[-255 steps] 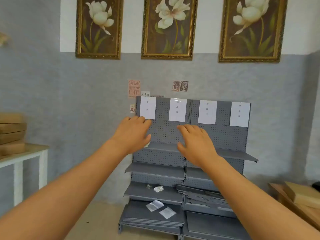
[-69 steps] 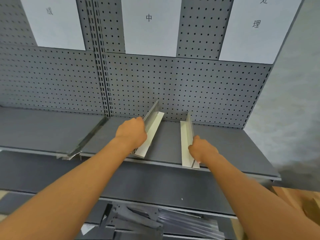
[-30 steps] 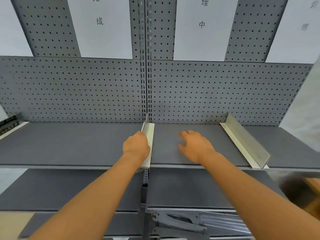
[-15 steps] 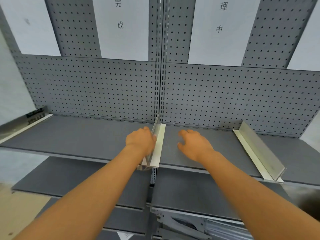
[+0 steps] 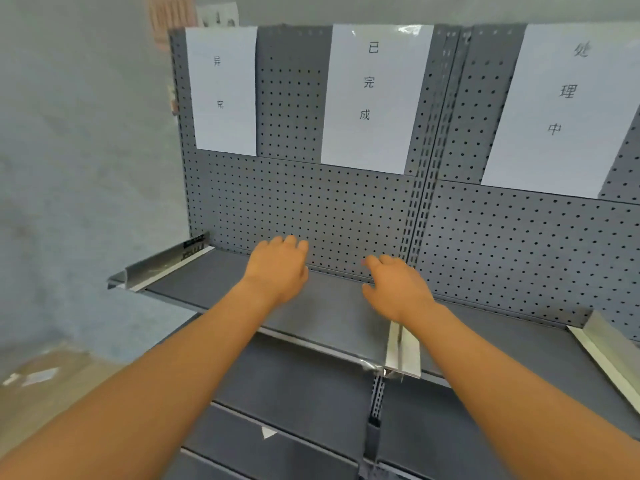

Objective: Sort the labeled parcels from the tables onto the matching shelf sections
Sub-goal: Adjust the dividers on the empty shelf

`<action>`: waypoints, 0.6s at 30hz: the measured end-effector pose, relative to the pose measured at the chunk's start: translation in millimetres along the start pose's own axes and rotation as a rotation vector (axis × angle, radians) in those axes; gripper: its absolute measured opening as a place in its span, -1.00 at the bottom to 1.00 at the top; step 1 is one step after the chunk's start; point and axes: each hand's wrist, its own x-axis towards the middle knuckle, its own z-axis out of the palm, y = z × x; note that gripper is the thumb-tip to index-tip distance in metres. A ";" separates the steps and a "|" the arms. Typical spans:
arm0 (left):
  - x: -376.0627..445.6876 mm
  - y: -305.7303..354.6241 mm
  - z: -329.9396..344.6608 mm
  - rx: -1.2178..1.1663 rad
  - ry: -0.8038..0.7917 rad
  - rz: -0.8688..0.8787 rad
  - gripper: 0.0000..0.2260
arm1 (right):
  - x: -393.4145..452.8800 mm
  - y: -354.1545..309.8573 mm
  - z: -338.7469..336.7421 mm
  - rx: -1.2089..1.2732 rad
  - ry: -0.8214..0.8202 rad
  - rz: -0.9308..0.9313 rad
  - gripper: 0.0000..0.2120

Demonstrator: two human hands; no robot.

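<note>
**Both hands free above the top shelf — dividers in place**

The left hand and right hand reach over the top shelf of the grey pegboard rack. Fingers of both hands are loosely extended and grasp nothing; whether the fingertips touch the shelf surface cannot be determined.

Three metal dividers are on the shelf:
- one at the left end;
- one at the centre upright, just below the right wrist;
- one at the far right.

Three paper labels are fixed to the pegboard: left label, middle label, right label.

A cardboard parcel lies at lower left, well apart from the rack — its outline is blurred. The lower shelf carries a small white scrap.
</note>
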 end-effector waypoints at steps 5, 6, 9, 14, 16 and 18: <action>-24.0 -98.1 4.7 0.028 0.013 0.049 -0.75 | 32.6 -96.0 9.0 -0.035 0.054 -0.014 -0.57; -28.7 -118.5 5.5 0.040 0.018 0.054 -0.74 | 39.4 -116.7 11.2 -0.042 0.069 -0.016 -0.57; -42.5 -177.2 9.1 0.051 0.016 0.053 -0.73 | 59.7 -175.6 14.8 -0.035 0.114 -0.041 -0.61; -52.4 -261.3 18.2 0.092 0.038 0.047 -0.71 | 94.1 -254.2 20.5 -0.002 0.131 -0.086 -0.62; -50.3 -288.0 23.6 0.110 0.044 0.039 -0.70 | 111.4 -276.9 24.2 0.000 0.113 -0.098 -0.62; -45.4 -311.8 32.5 0.115 0.037 0.022 -0.68 | 131.2 -295.4 28.5 0.009 0.094 -0.102 -0.61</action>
